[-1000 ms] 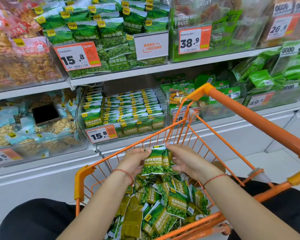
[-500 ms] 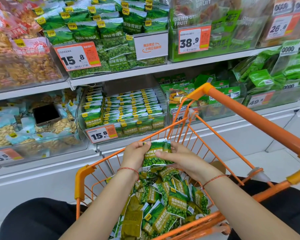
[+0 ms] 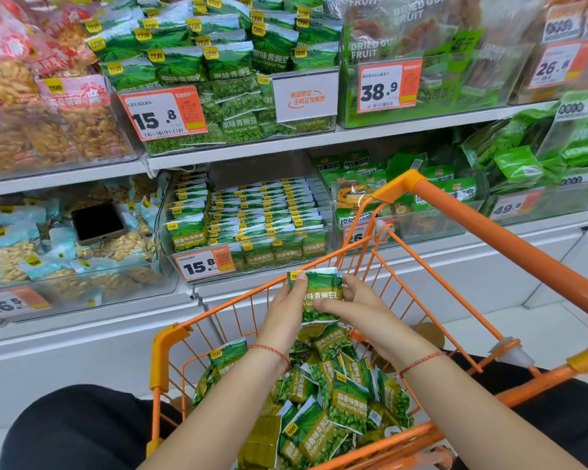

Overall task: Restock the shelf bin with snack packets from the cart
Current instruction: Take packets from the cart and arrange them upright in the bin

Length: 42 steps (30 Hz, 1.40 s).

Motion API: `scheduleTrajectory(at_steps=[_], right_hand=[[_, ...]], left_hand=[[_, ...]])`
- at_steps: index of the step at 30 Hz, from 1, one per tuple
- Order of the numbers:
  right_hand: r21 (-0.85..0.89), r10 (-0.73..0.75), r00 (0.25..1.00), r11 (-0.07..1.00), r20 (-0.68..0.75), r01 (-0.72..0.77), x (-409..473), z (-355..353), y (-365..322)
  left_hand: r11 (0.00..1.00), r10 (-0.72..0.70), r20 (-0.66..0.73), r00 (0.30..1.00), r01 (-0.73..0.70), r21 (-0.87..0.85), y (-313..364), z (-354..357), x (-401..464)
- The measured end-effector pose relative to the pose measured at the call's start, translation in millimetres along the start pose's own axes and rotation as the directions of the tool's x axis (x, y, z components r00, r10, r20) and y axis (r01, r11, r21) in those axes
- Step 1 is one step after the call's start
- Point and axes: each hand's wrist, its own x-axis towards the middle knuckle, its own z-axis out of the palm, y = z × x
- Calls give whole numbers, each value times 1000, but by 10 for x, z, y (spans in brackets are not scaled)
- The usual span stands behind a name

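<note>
Above the orange cart (image 3: 170, 347), two hands, left hand (image 3: 287, 308) and right hand (image 3: 352, 305), pinch one small stack of green snack packets (image 3: 319, 293) with curled fingers, dozens more packets (image 3: 333, 401) heaped below, near the shelf bin (image 3: 252, 228).

A dark rectangular phone (image 3: 98, 223) is lying face up on pale blue packets of nuts (image 3: 21, 256) in the clear plastic bin at the lower left, behind an orange-and-white price tag reading 16.5 (image 3: 12, 302). On the upper shelf, green packets of original-taste peas (image 3: 233, 67) are standing in a clear bin beside a white card with orange lettering (image 3: 307, 98). Large clear bags of dried guava fruit (image 3: 401, 39) are sitting to the right, fronted by a tag reading 38.9 (image 3: 389, 85). Bright green pouches (image 3: 520, 162) are crowding the bin at the lower right.
</note>
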Motion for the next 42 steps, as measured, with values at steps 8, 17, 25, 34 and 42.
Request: scheduleTrajectory(at_steps=[8, 17, 25, 34, 42], right_hand=[[-42, -54, 996, 997, 74, 57, -9, 89, -228], [-155, -82, 967, 980, 240, 121, 553, 604, -670], [-240, -110, 967, 956, 230, 166, 1135, 1108, -782], [-196, -203, 963, 951, 179, 237, 1736, 1349, -728], [-305, -412, 853, 808, 319, 504, 1866, 1674, -568]], left_hand=[[999, -26, -10, 1000, 26, 27, 123, -96, -2], [992, 122, -187, 975, -115, 46, 415, -723, 306], [984, 175, -175, 969, -173, 30, 317, -1392, 773], [835, 474, -615, 630, -542, 88, -32, -2264, 1288], [762, 547, -631, 550, -639, 104, 136, -2331, 1394]])
